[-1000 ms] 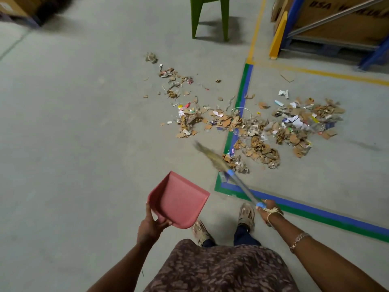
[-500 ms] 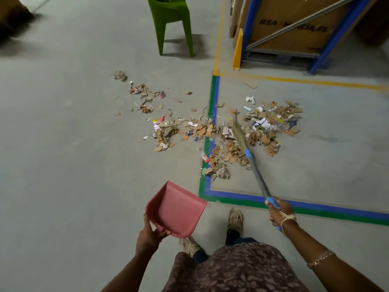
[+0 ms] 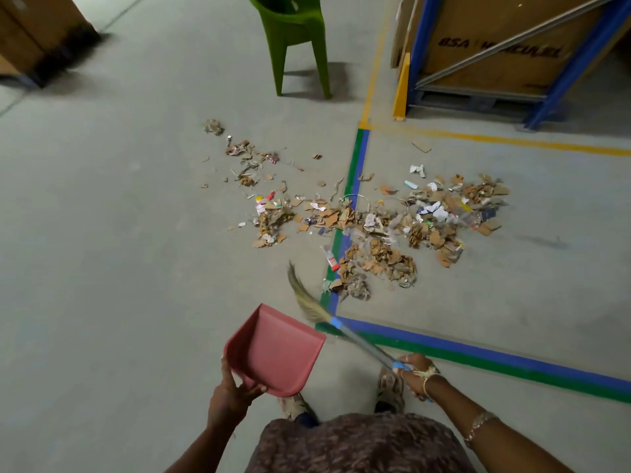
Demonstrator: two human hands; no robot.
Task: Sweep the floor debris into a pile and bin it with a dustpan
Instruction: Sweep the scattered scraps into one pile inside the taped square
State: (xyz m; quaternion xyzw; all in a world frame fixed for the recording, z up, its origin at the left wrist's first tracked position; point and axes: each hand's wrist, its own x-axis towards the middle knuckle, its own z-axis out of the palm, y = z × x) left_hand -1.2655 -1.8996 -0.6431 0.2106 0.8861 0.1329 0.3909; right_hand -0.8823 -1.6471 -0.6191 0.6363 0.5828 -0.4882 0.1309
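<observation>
The debris (image 3: 372, 230) lay scattered on the concrete floor (image 3: 119, 250) ahead of you, well apart from both of your hands, spread across the green and blue floor tape (image 3: 345, 240) with a thinner trail running off to the far left and a denser patch of cardboard scraps and paper to the right of the line. Your left hand (image 3: 232, 396) had its grip closed around the near end of the pink dustpan (image 3: 273, 349), thumb on the left wall and fingers wrapped under the rear edge, holding the pan tilted with its open mouth pointing away from you and nothing inside it. Your right hand (image 3: 416, 372) had its grip wrapped tight around the lower end of the broom (image 3: 327, 319), whose handle ran up and to the left; its blurred bristle head was just beyond the dustpan's far right corner, near the closest clump of debris but not touching it. A green chair (image 3: 297, 42) stood beyond the mess.
</observation>
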